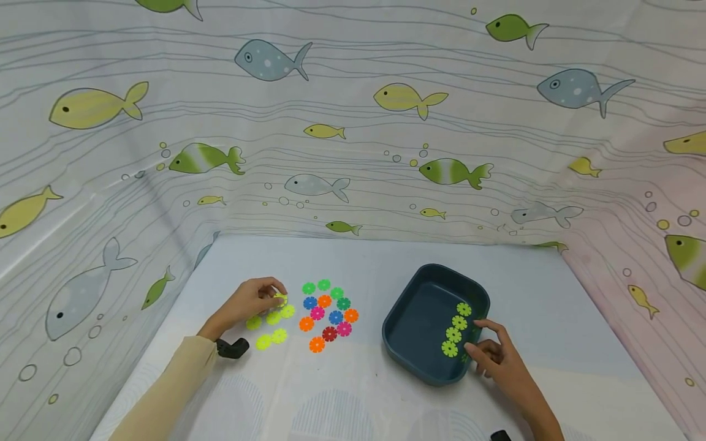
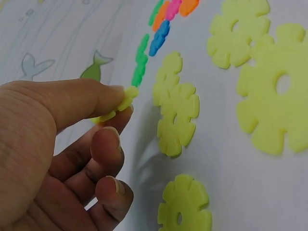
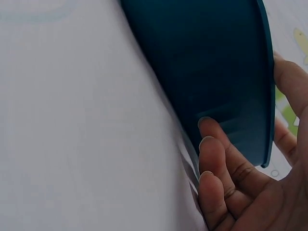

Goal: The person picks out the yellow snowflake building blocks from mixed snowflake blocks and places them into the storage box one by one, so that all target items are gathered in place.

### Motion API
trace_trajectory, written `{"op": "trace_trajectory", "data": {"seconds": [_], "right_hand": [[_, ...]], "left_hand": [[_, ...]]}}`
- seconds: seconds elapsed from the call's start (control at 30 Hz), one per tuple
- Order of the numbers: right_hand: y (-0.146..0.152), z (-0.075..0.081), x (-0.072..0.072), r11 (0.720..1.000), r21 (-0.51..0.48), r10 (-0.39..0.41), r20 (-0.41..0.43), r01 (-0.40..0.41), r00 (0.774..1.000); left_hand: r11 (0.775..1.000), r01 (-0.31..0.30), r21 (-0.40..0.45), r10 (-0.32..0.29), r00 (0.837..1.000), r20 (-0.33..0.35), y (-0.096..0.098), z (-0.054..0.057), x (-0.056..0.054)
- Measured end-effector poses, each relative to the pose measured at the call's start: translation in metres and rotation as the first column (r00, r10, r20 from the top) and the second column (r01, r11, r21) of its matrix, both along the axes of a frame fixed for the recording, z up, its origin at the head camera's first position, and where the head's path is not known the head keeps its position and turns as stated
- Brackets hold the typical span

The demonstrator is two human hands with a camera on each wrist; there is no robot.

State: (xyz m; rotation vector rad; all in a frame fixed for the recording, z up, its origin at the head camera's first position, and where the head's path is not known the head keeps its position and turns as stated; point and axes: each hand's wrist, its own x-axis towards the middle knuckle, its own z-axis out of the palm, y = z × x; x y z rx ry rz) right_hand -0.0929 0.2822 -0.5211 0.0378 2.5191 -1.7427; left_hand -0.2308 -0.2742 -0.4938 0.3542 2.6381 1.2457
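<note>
My left hand (image 1: 256,300) pinches a yellow flower-shaped plastic disc (image 2: 128,99) between thumb and finger, raised above the table. Beneath and beside it lie several more yellow discs (image 2: 177,120), some overlapping in the left wrist view. At the right, a dark teal tub (image 1: 413,334) stands on the table. In it, a row of yellow discs (image 1: 453,334) lies along its right side. My right hand (image 1: 502,358) holds the tub's right wall, with thumb and index finger at the rim and the other fingers curled against the outer wall (image 3: 226,77).
Between the left hand and the tub lies a group of discs in green, blue, orange, pink and a dark red disc (image 1: 329,334). A white cloth with printed fish (image 1: 317,185) rises behind and at both sides of the table (image 1: 369,392).
</note>
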Motion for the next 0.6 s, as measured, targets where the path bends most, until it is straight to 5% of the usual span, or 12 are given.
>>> {"op": "trace_trajectory", "data": {"seconds": [0.6], "right_hand": [[0.000,0.001,0.000,1.000,-0.011,-0.001,0.008,0.002,1.000]], "left_hand": [[0.997,0.020,-0.081,-0.025,0.998,-0.062,0.019,0.006,-0.005]]}}
